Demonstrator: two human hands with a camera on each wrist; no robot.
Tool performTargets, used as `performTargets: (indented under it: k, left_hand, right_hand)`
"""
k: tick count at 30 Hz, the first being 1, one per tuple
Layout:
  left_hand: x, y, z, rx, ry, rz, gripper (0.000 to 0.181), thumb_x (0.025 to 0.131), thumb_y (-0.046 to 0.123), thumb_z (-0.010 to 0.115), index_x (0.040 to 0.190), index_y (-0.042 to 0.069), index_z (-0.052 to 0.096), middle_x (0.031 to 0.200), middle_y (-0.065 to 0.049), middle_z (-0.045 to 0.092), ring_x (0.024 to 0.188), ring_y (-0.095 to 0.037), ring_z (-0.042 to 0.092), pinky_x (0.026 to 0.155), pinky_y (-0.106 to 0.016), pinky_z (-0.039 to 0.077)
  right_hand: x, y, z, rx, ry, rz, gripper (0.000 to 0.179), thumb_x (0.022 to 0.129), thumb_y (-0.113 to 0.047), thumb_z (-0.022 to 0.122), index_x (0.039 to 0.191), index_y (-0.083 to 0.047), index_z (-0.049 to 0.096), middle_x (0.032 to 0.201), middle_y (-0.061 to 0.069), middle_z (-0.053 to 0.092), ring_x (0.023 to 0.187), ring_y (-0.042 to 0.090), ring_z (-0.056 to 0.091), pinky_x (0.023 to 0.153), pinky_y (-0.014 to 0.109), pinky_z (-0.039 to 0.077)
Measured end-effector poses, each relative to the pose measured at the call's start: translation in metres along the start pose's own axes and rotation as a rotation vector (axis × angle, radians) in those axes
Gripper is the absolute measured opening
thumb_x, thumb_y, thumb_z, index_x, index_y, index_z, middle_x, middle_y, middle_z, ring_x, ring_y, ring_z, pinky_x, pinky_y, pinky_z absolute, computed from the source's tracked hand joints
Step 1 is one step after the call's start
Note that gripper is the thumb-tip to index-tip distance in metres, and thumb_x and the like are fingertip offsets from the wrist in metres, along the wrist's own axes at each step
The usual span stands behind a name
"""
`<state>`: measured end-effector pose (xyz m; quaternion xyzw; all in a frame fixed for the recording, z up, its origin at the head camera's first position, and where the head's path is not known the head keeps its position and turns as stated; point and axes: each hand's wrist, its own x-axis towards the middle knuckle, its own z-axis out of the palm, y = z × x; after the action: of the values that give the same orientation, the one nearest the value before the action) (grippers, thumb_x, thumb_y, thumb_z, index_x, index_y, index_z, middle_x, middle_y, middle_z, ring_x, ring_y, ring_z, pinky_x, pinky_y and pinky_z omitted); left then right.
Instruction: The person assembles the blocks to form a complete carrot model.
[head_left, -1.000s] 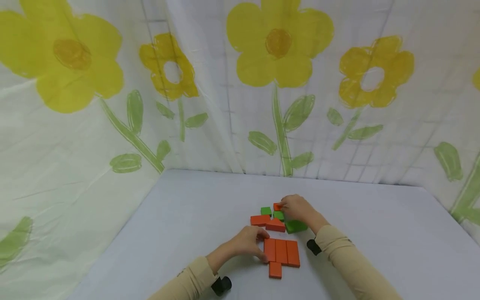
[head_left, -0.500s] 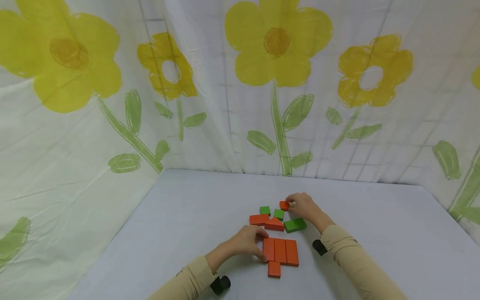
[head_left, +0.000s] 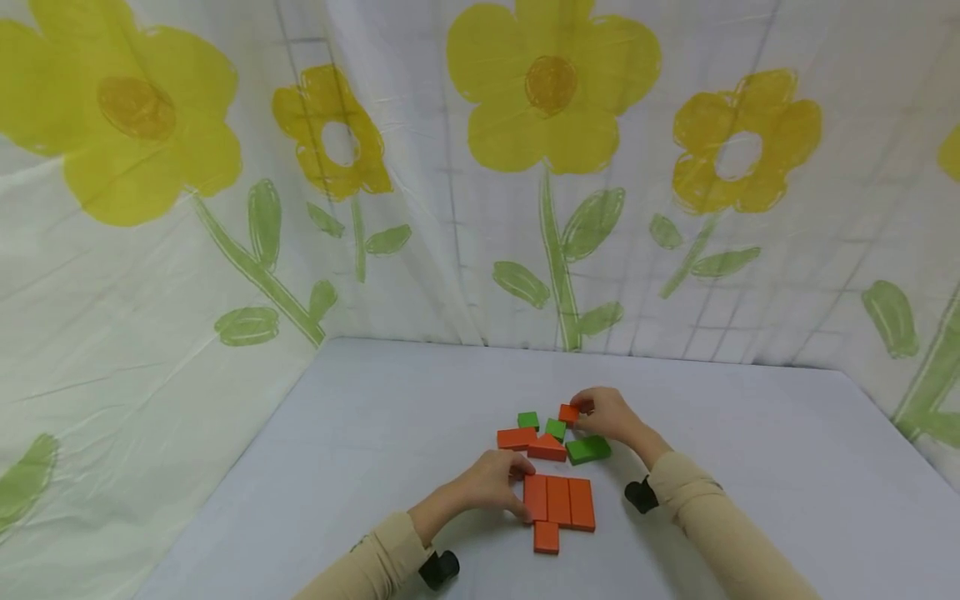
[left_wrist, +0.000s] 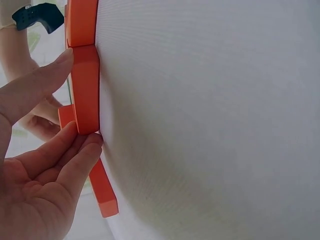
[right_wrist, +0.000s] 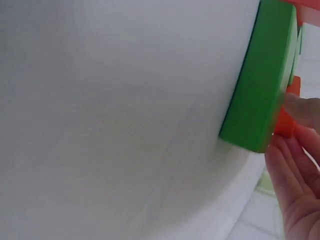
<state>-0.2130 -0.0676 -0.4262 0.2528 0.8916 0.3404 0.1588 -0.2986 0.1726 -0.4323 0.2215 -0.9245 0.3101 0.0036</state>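
My left hand (head_left: 491, 482) holds the leftmost of three long orange blocks (head_left: 535, 497) lying side by side, thumb at its near end and fingers at its far end. In the left wrist view, the thumb and fingertips touch both ends of that orange block (left_wrist: 86, 92). A small orange block (head_left: 547, 537) lies against the near edge of the row. Farther back, my right hand (head_left: 609, 414) pinches another small orange block (head_left: 568, 414). The right wrist view shows this block (right_wrist: 286, 120) partly hidden behind a long green block (right_wrist: 260, 75) and the thumb.
Between the hands lie an orange triangular block (head_left: 547, 450), an orange rectangular block (head_left: 517, 439) and two small green blocks, one left (head_left: 528, 421) and one nearer the right hand (head_left: 555, 429). The white table (head_left: 390, 417) meets a flower-printed curtain (head_left: 420, 250) at the back.
My right hand has slid the small orange block right, away from behind the small green block, then slightly nearer. The long green block is now uncovered. My left hand stays in place.
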Motion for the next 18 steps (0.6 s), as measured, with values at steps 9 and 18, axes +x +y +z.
performTargets:
  k: [9, 18]
  left_hand:
    - [-0.002, -0.001, -0.002, 0.011, -0.005, 0.01, 0.049, 0.07, 0.011, 0.087, 0.113, 0.001, 0.067, 0.102, -0.001, 0.066, 0.09, -0.009, 0.057, 0.084, -0.023, 0.048]
    - [-0.001, 0.0, 0.0, 0.02, 0.003, 0.013, 0.05, 0.07, 0.013, 0.088, 0.113, 0.002, 0.067, 0.103, 0.0, 0.065, 0.091, -0.01, 0.057, 0.084, -0.023, 0.048]
  right_hand:
    - [-0.038, -0.01, -0.015, 0.167, -0.002, -0.042, 0.026, 0.079, -0.002, 0.076, 0.103, 0.005, 0.069, 0.1, 0.015, 0.069, 0.093, 0.032, 0.066, 0.08, 0.04, 0.055]
    - [-0.095, -0.041, -0.012, 0.282, -0.147, -0.091, 0.03, 0.077, -0.006, 0.079, 0.104, 0.001, 0.069, 0.103, 0.01, 0.068, 0.092, 0.027, 0.066, 0.077, 0.035, 0.056]
